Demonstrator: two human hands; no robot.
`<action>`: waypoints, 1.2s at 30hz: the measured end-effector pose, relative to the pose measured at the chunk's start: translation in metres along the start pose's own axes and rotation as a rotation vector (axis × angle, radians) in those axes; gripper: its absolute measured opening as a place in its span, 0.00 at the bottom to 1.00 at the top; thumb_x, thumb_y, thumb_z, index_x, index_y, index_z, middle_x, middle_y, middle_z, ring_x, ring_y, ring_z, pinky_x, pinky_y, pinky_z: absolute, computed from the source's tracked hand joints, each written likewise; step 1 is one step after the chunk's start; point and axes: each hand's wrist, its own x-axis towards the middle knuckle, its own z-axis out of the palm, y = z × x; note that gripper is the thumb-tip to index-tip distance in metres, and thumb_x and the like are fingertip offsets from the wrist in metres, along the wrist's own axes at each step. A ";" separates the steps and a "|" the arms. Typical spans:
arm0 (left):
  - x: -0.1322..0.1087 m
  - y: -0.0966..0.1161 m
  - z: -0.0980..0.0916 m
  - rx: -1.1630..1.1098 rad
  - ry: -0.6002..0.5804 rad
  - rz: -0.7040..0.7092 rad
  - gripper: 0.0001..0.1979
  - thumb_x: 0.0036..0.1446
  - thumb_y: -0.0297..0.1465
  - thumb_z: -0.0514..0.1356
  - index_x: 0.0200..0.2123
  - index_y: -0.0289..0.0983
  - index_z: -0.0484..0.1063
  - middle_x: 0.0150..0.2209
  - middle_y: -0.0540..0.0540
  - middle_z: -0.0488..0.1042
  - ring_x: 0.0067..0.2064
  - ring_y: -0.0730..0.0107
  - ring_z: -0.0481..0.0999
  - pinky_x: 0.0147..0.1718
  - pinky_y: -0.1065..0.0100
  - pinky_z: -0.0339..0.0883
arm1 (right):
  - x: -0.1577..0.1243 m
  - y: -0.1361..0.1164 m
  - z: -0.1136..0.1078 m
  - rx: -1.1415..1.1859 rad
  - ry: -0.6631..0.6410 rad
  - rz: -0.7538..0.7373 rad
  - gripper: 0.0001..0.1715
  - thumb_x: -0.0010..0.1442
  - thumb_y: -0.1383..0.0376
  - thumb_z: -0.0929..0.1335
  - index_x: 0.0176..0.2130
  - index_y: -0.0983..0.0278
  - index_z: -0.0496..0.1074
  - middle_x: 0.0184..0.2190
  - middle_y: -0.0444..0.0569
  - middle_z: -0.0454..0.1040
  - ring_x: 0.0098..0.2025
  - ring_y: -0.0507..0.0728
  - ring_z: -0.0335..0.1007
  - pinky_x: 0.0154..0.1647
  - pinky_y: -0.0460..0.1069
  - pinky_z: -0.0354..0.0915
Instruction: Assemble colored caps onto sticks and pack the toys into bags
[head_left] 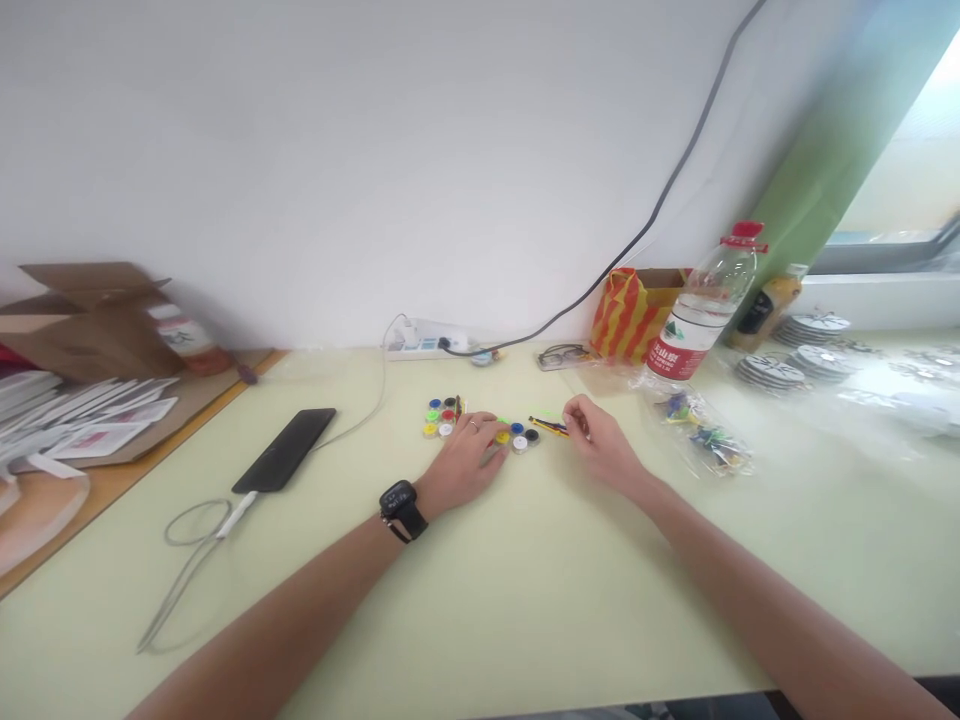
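Note:
My left hand [474, 458], with a ring and a black smartwatch [403, 508] on the wrist, lies palm down with fingers stretched over small round coloured pieces. On its left is one cluster of them [437, 417] in blue, black, green, red, yellow and white. Others, including a white one [520, 444], sit just right of its fingertips, and the hand covers part of the group. My right hand [594, 438] is closed in a pinch on the end of some thin black-and-yellow strips [548, 427]. Their far end points left, towards the round pieces.
A black phone [285, 450] with a white cable lies at left. Clear bags of small coloured parts [720, 450] and a large water bottle [694, 310] are at right. Behind are glasses [564, 355], a power strip [424, 342] and a striped bag [626, 315]. Printed cards [97, 420] lie far left.

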 end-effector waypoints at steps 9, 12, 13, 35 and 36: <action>0.000 -0.005 0.004 0.002 0.005 0.021 0.19 0.70 0.34 0.56 0.62 0.41 0.71 0.60 0.38 0.72 0.64 0.50 0.66 0.64 0.45 0.63 | -0.003 -0.004 -0.011 -0.029 -0.355 -0.022 0.05 0.66 0.65 0.63 0.36 0.59 0.66 0.27 0.41 0.69 0.28 0.54 0.62 0.31 0.49 0.57; 0.001 -0.007 0.005 -0.036 0.033 0.007 0.20 0.68 0.33 0.59 0.62 0.41 0.72 0.59 0.38 0.73 0.63 0.50 0.67 0.63 0.46 0.64 | -0.004 0.000 -0.007 -0.088 -0.276 -0.003 0.04 0.66 0.66 0.63 0.38 0.59 0.67 0.28 0.42 0.72 0.29 0.55 0.65 0.32 0.49 0.58; 0.000 -0.007 0.005 -0.048 0.039 0.000 0.20 0.68 0.33 0.59 0.61 0.42 0.72 0.58 0.38 0.73 0.63 0.50 0.67 0.63 0.46 0.64 | -0.004 0.002 -0.006 -0.095 -0.257 -0.002 0.04 0.66 0.66 0.63 0.39 0.59 0.67 0.28 0.42 0.72 0.30 0.55 0.66 0.33 0.49 0.58; -0.006 0.016 -0.006 -0.113 -0.037 0.064 0.13 0.63 0.25 0.59 0.50 0.42 0.73 0.47 0.45 0.76 0.48 0.59 0.76 0.47 0.60 0.70 | 0.000 0.001 -0.005 0.138 -0.181 -0.049 0.08 0.67 0.61 0.63 0.42 0.60 0.71 0.29 0.44 0.70 0.30 0.55 0.65 0.31 0.49 0.61; -0.005 0.014 -0.005 -0.132 -0.033 0.060 0.12 0.64 0.26 0.59 0.49 0.42 0.73 0.47 0.44 0.76 0.50 0.58 0.76 0.49 0.60 0.70 | 0.000 0.000 -0.004 0.140 -0.180 -0.045 0.08 0.66 0.62 0.63 0.42 0.60 0.71 0.29 0.44 0.70 0.31 0.55 0.65 0.31 0.49 0.62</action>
